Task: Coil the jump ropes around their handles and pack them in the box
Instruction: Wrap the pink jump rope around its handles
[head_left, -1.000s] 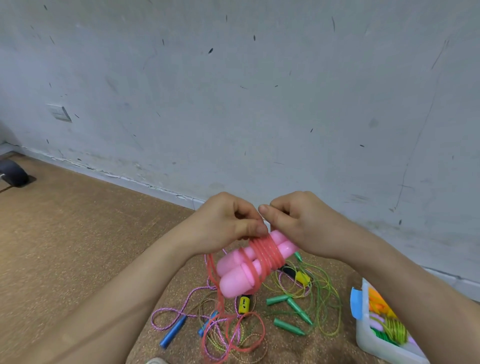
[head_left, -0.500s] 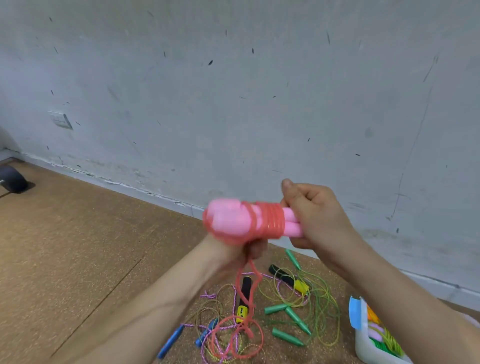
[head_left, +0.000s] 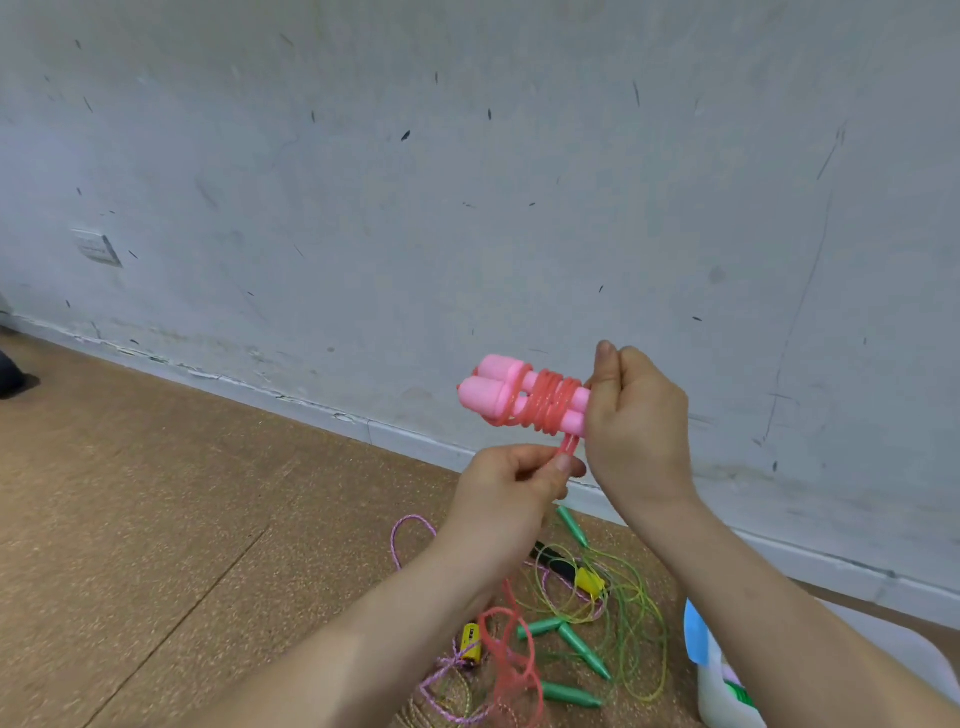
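Note:
My right hand (head_left: 636, 415) grips one end of two pink jump-rope handles (head_left: 493, 389), held side by side in the air in front of the wall. Several turns of red-pink rope (head_left: 550, 402) are wound around their middle. My left hand (head_left: 511, 486) is just below them and pinches the loose strand of that rope. The rest of the red rope (head_left: 511, 670) hangs down to the floor in loops. The white plastic box (head_left: 727, 691) with a blue latch stands at the lower right, partly hidden by my right arm.
On the cork floor below my hands lies a tangle of other ropes: green handles (head_left: 571, 642) with yellow-green cord (head_left: 644, 623), a black and yellow handle (head_left: 571, 569), a purple braided rope (head_left: 402, 535). The grey wall (head_left: 467, 182) stands close ahead.
The pink handles rose to the right and turned level. My left hand came out from under the bundle and now pinches the strand below it. More rope lifted off the floor.

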